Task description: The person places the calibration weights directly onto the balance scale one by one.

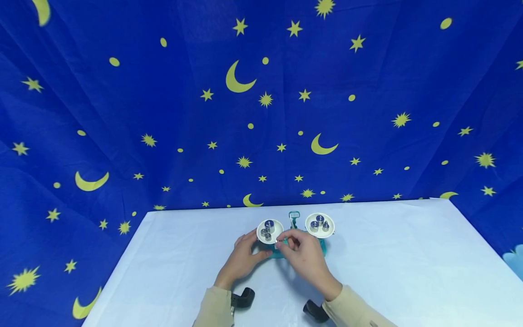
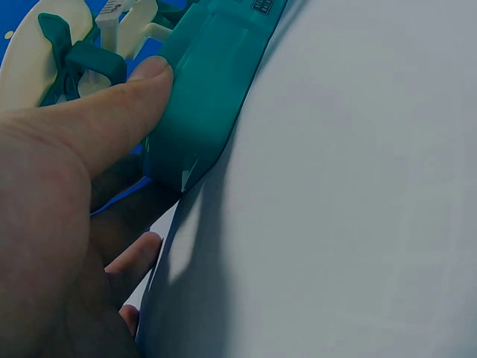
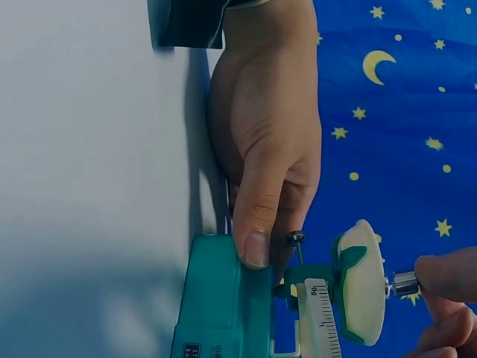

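A green balance scale with two white pans stands on the table. My left hand grips the left end of its green base, thumb on the near side and fingers behind. Small metal weights stand in the left pan, and more weights stand in the right pan. My right hand is at the front right rim of the left pan, thumb and forefinger pinched together. In the right wrist view its fingertips are on a shiny cylindrical weight at the pan's open side.
A white cloth covers the table. Behind and beside it hangs a blue curtain with yellow stars and moons. The scale's white ruler runs along the front of the beam. Black wrist devices sit at both cuffs.
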Demonstrator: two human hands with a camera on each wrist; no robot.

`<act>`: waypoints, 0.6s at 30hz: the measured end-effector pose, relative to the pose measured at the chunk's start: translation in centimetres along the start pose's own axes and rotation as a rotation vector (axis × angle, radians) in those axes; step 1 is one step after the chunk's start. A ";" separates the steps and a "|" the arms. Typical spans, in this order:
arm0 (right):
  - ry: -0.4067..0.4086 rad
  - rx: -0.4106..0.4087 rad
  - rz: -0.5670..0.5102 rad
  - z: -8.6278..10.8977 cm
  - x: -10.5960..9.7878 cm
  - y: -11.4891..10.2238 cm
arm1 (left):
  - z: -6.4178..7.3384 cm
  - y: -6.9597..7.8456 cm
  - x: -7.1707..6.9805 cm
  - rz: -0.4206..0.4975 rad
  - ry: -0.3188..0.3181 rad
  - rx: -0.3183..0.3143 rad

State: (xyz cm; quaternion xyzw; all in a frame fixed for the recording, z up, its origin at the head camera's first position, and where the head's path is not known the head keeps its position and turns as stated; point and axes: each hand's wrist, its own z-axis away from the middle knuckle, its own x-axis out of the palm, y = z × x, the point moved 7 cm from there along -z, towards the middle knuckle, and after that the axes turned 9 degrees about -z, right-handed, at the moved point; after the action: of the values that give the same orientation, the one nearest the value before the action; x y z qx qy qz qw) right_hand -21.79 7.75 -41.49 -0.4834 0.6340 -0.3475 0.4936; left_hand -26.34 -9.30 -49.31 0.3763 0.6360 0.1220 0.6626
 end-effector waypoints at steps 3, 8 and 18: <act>0.010 -0.012 0.004 -0.1 0.1 -0.1 | 0.0 0.0 0.0 0.001 0.002 0.001; 0.022 -0.028 0.018 -0.2 0.3 -0.1 | 0.0 0.0 0.1 -0.011 0.000 0.001; 0.050 -0.047 0.051 -0.5 0.5 -0.3 | -0.1 0.0 0.1 -0.015 0.010 0.011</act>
State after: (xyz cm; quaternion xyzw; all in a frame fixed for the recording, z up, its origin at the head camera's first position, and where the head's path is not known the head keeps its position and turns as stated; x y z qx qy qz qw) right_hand -22.19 7.22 -41.23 -0.4697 0.6662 -0.3318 0.4748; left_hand -26.39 -9.25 -49.37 0.3747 0.6428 0.1154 0.6581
